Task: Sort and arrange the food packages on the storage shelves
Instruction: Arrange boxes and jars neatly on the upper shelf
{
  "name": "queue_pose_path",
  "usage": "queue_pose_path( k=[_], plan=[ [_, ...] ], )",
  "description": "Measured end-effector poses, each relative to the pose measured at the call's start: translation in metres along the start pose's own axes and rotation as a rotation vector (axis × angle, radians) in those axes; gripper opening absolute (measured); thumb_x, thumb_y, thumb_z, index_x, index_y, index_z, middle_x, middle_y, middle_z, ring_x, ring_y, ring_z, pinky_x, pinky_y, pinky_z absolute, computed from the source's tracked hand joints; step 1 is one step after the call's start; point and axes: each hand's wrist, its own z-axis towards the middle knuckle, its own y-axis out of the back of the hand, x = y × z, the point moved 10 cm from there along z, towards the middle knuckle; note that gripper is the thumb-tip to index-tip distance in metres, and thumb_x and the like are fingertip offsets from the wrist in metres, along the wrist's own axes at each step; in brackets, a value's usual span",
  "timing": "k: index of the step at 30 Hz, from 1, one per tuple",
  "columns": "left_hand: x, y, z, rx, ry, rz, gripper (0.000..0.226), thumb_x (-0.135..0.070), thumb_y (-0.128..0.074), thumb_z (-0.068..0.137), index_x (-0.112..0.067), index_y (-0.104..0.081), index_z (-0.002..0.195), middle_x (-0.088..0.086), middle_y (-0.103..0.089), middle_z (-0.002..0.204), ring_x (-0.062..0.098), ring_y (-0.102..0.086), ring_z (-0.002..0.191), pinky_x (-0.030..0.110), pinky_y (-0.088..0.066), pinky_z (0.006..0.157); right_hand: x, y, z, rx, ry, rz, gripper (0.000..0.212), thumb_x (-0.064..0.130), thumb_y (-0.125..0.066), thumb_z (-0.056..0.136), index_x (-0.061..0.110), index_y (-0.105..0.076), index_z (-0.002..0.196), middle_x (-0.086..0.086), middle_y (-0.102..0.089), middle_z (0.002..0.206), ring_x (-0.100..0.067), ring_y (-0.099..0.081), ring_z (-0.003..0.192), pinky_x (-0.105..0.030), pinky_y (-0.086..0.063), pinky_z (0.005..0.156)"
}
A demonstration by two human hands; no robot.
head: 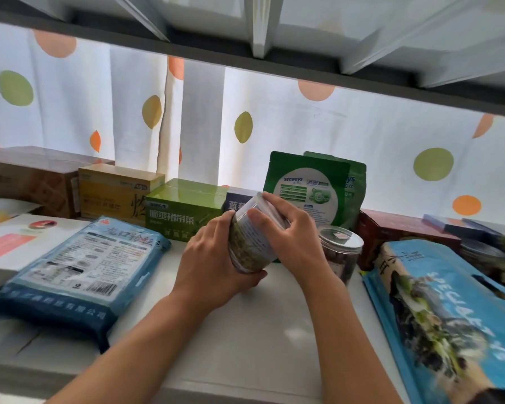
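A clear plastic jar filled with greenish dried food is tilted above the middle of the white shelf. My left hand grips its lower body from the left and underneath. My right hand curls over its upper part and lid end. Just right of it stands a second clear jar with dark contents, upright. Behind them stand two green seaways pouches.
A blue noodle bag lies flat at left on a white box. Brown, yellow and green boxes line the back. A blue seaweed bag and a dark red box are at right. An upper shelf hangs overhead.
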Motion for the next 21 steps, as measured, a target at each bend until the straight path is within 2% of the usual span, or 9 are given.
queue_pose_path(
  k=[2,5,7,9,12,17,19,21],
  plan=[
    [0.001,-0.001,0.0,0.01,0.006,-0.03,0.116,-0.064,-0.086,0.051,-0.021,-0.035,0.145,-0.002,-0.055,0.13,0.019,-0.055,0.114,0.037,-0.05,0.096,-0.001,0.0,0.0,-0.009,-0.007,0.026,0.073,0.069,-0.065,0.078,0.034,-0.057,0.141,0.005,-0.056,0.137,-0.014,-0.055,0.119,-0.03,-0.06,0.088],
    [-0.001,-0.003,0.0,0.017,-0.001,-0.047,0.115,-0.061,-0.088,0.05,-0.02,-0.036,0.145,-0.002,-0.055,0.13,0.019,-0.055,0.114,0.033,-0.046,0.095,-0.002,0.0,0.001,-0.033,-0.01,0.011,0.06,0.062,-0.061,0.089,0.031,-0.058,0.141,0.003,-0.055,0.142,-0.014,-0.053,0.12,-0.037,-0.058,0.094],
    [-0.001,-0.003,0.0,0.016,-0.001,-0.049,0.115,-0.059,-0.089,0.05,-0.019,-0.037,0.145,-0.001,-0.056,0.131,0.02,-0.055,0.114,0.033,-0.046,0.095,-0.004,0.0,0.002,-0.046,-0.006,0.002,0.063,0.066,-0.055,0.088,0.032,-0.059,0.14,0.005,-0.055,0.142,-0.014,-0.052,0.121,-0.042,-0.057,0.097],
    [-0.002,-0.004,0.001,0.01,-0.002,-0.05,0.115,-0.057,-0.09,0.05,-0.018,-0.038,0.144,0.0,-0.056,0.13,0.021,-0.055,0.114,0.034,-0.046,0.094,-0.004,0.001,0.002,-0.058,-0.006,-0.006,0.066,0.072,-0.049,0.086,0.033,-0.061,0.138,0.006,-0.058,0.138,-0.014,-0.055,0.121,-0.042,-0.057,0.097],
    [0.0,-0.004,0.001,0.001,-0.005,-0.048,0.115,-0.054,-0.091,0.048,-0.019,-0.037,0.142,0.001,-0.055,0.131,0.022,-0.054,0.115,0.035,-0.046,0.095,-0.006,0.007,0.004,-0.105,-0.032,0.133,0.064,0.074,-0.042,0.088,0.03,-0.069,0.125,0.005,-0.069,0.115,-0.014,-0.064,0.108,-0.036,-0.058,0.09],
    [0.002,-0.003,0.001,-0.008,-0.004,-0.051,0.113,-0.056,-0.09,0.047,-0.022,-0.036,0.14,-0.002,-0.054,0.13,0.021,-0.054,0.114,0.036,-0.046,0.094,-0.008,0.003,0.006,-0.089,-0.061,0.212,0.063,0.072,-0.046,0.086,0.035,-0.063,0.134,0.005,-0.066,0.128,-0.011,-0.061,0.117,-0.035,-0.055,0.097],
    [0.003,-0.003,0.002,-0.014,0.013,-0.045,0.112,-0.057,-0.089,0.047,-0.024,-0.036,0.139,-0.003,-0.055,0.129,0.021,-0.054,0.113,0.038,-0.047,0.095,-0.008,0.008,0.004,-0.118,-0.083,0.323,0.06,0.068,-0.049,0.085,0.03,-0.069,0.127,0.005,-0.07,0.121,-0.01,-0.065,0.113,-0.03,-0.054,0.093],
    [0.005,-0.003,0.002,-0.02,0.035,-0.042,0.11,-0.058,-0.089,0.046,-0.026,-0.036,0.137,-0.004,-0.056,0.126,0.019,-0.054,0.11,0.039,-0.046,0.095,-0.008,0.015,0.003,-0.164,-0.103,0.462,0.047,0.063,-0.056,0.085,0.031,-0.073,0.113,0.01,-0.073,0.111,-0.009,-0.067,0.109,-0.03,-0.052,0.094]
  ],
)
